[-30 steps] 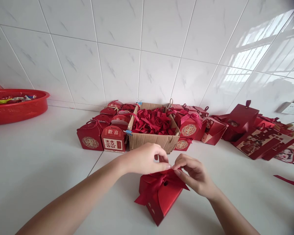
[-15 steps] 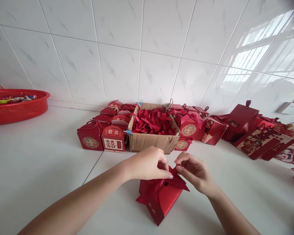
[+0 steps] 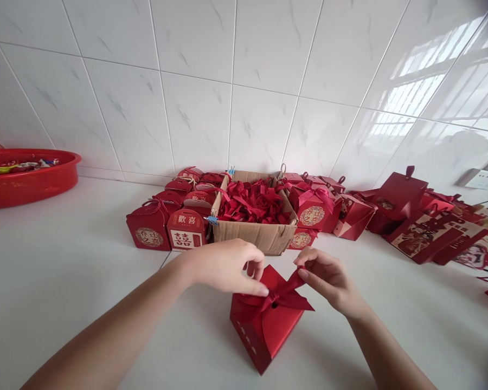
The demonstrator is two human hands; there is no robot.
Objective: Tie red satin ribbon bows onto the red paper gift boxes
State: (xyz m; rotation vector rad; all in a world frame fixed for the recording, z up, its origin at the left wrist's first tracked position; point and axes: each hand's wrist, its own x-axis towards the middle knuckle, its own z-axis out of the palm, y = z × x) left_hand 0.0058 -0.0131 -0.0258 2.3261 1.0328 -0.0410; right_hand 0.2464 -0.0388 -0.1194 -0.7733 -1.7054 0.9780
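Note:
A small red gift box (image 3: 264,327) stands on the white counter in front of me, with a red ribbon bow (image 3: 282,295) on its top. My left hand (image 3: 223,266) pinches the bow's left loop. My right hand (image 3: 327,279) pinches the right loop between thumb and forefinger. The two hands are held apart over the box, with the ribbon stretched between them.
Behind stands an open cardboard box (image 3: 254,235) full of red ribbons, flanked by several finished red gift boxes (image 3: 168,222). More red boxes and flat cartons (image 3: 427,227) lie at the right. A red plastic basket (image 3: 24,179) sits far left against the tiled wall.
My hands have moved apart, pulling the bow's loops outward; the left hand slid left and the right hand right. The box's top now shows between them.

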